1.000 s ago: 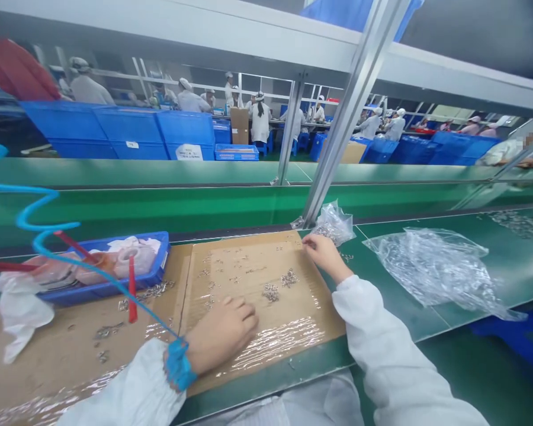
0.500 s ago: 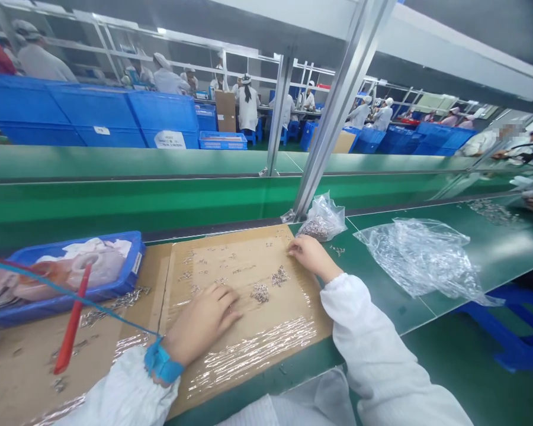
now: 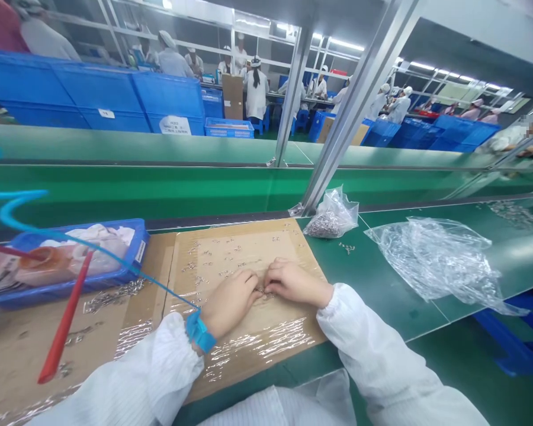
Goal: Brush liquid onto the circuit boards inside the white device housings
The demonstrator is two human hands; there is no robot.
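Working fingertip to fingertip, I'm resting my left hand (image 3: 228,302) and right hand (image 3: 293,283) on a small heap of metal parts (image 3: 263,290) in the middle of the taped cardboard sheet (image 3: 249,248) on the green worktop (image 3: 382,278). Both sets of fingers are lying curled over the heap, and I cannot tell whether either grip is pinching a piece. I'm judging this as sorting; separating one part is calling for a fine fingertip pinch.

No print can be read anywhere: the white label (image 3: 175,125) on the blue crate (image 3: 169,94) at eleven o'clock carries dark lines too blurred to make out, and the small sticker (image 3: 106,113) on the neighbouring crate (image 3: 95,89) and the strip label (image 3: 140,251) on the blue tray (image 3: 93,283) at nine o'clock are equally illegible.
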